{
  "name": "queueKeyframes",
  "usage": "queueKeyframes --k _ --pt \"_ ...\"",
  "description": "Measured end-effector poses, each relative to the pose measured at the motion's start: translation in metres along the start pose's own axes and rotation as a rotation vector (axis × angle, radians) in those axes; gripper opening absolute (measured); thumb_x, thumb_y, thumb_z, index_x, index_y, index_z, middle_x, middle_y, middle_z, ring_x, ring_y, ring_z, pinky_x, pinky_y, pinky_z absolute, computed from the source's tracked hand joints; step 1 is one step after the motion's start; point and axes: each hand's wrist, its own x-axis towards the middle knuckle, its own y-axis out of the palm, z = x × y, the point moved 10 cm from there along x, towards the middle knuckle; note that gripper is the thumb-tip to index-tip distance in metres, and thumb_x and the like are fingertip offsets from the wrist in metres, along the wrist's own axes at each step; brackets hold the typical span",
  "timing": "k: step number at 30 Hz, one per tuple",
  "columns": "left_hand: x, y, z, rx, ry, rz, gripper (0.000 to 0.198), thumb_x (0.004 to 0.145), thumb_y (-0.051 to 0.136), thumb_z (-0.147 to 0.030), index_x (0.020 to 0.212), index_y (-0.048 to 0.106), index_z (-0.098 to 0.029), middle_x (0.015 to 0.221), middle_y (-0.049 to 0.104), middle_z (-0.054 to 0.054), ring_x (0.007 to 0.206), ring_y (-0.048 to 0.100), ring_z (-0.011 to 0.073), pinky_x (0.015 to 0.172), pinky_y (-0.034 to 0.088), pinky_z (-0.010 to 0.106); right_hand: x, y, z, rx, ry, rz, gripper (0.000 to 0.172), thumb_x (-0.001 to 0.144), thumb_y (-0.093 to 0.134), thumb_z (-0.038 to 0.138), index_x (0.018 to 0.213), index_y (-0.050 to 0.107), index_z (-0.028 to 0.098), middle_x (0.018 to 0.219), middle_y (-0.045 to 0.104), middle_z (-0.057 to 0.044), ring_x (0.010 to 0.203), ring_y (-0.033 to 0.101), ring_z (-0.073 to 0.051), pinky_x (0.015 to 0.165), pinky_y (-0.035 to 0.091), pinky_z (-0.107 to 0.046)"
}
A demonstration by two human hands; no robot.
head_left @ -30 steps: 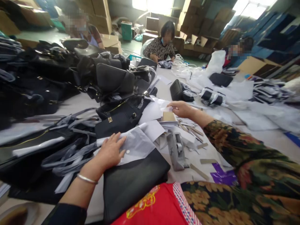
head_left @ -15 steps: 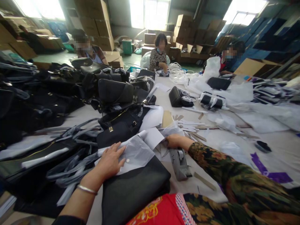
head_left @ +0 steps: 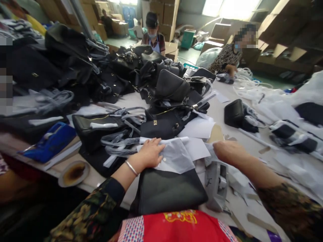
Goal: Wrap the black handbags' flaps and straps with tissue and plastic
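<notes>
My left hand [head_left: 149,154] lies flat with its fingers spread on a sheet of white tissue paper [head_left: 176,158]. That paper covers the top of a black handbag [head_left: 169,191] lying in front of me. My right hand [head_left: 226,150] hovers over the paper's right edge, just above a grey tape dispenser [head_left: 216,183]. Its fingers point away from me and are hidden, so I cannot tell if they hold anything.
Several black handbags [head_left: 164,124] are piled across the table's left and middle. White sheets [head_left: 199,127] and cardboard strips lie beyond my hands. A blue pouch [head_left: 49,143] and a small dish [head_left: 73,172] sit at the left edge. Other people work at the far end.
My view has swung left. My right hand came back from the far paper pile to just above the tape dispenser. My left hand stayed flat on the tissue paper.
</notes>
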Motion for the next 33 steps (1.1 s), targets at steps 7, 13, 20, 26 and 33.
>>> queueKeyframes --k 7,13,20,26,33 --pt "-0.007 -0.004 -0.005 0.001 -0.029 -0.052 0.054 0.089 0.061 -0.038 0.139 0.054 -0.021 0.155 0.042 0.019 0.141 0.041 0.0405 0.113 0.034 0.060 0.053 -0.057 0.164 0.197 -0.541 -0.126 0.030 0.098 0.050 0.029 0.117 0.071 0.022 0.119 0.073 -0.011 0.105 0.069 -0.025 0.092 0.053 -0.036" --pt "-0.013 -0.011 -0.002 -0.024 -0.040 -0.148 0.039 0.089 0.062 -0.035 0.122 0.062 -0.014 0.130 0.059 0.019 0.121 0.057 0.0334 0.101 0.048 0.047 0.091 0.024 0.233 0.203 -0.651 0.078 0.036 0.090 0.057 0.015 0.124 0.069 0.014 0.122 0.071 -0.016 0.112 0.066 -0.028 0.101 0.048 -0.040" --pt "-0.044 -0.037 0.013 -0.095 -0.125 -0.273 0.041 0.085 0.071 -0.041 0.118 0.065 -0.016 0.120 0.062 0.014 0.114 0.058 0.0309 0.099 0.048 0.044 0.095 0.029 0.228 0.298 -0.713 0.134 0.036 0.089 0.057 0.014 0.122 0.071 0.016 0.123 0.071 -0.013 0.111 0.065 -0.026 0.102 0.047 -0.038" --pt "-0.047 -0.023 0.010 -0.032 -0.113 -0.095 0.041 0.082 0.076 -0.047 0.109 0.071 -0.017 0.105 0.065 0.013 0.101 0.063 0.0313 0.087 0.051 0.042 0.097 0.029 0.230 0.361 -0.723 0.072 0.033 0.089 0.056 0.014 0.116 0.075 0.018 0.122 0.073 -0.009 0.108 0.067 -0.025 0.101 0.049 -0.037" --pt "-0.045 -0.025 0.010 0.024 -0.122 -0.136 0.053 0.078 0.079 -0.047 0.121 0.066 -0.018 0.127 0.060 0.016 0.123 0.053 0.0360 0.103 0.044 0.049 0.092 0.025 0.236 0.410 -0.764 -0.032 0.030 0.092 0.055 0.013 0.112 0.076 0.018 0.117 0.075 -0.010 0.103 0.066 -0.025 0.095 0.052 -0.039"
